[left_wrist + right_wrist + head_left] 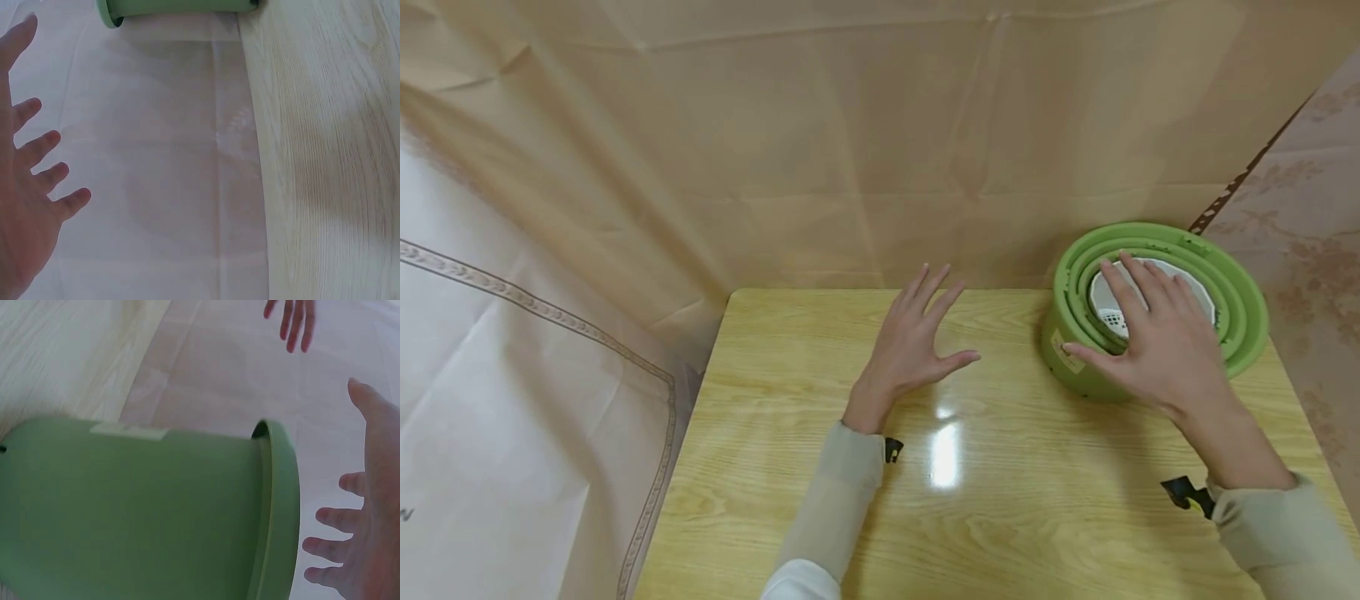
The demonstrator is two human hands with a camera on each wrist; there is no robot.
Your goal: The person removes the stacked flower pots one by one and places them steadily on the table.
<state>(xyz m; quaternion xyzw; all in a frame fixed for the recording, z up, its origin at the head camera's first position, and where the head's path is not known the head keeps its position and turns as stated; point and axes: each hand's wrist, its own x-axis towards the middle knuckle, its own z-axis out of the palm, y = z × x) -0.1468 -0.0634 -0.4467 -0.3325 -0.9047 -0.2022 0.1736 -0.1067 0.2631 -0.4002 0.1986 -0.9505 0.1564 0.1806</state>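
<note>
Several concentric green rings surround the white perforated centre of the round bowl [1153, 310] at the tabletop's [970, 500] far right, under the right hand's [1157, 346] spread fingers, while the left hand [913, 342] hovers open.

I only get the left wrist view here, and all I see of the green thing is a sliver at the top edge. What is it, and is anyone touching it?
Observer: A round green tub with stepped rings, standing at the table's right rear.
Operator: And inside?
Observer: A white perforated insert sits at its centre.
Operator: Any hand on it?
Observer: The right hand is spread flat over the opening; the left hand is open, apart from the tub.
</note>
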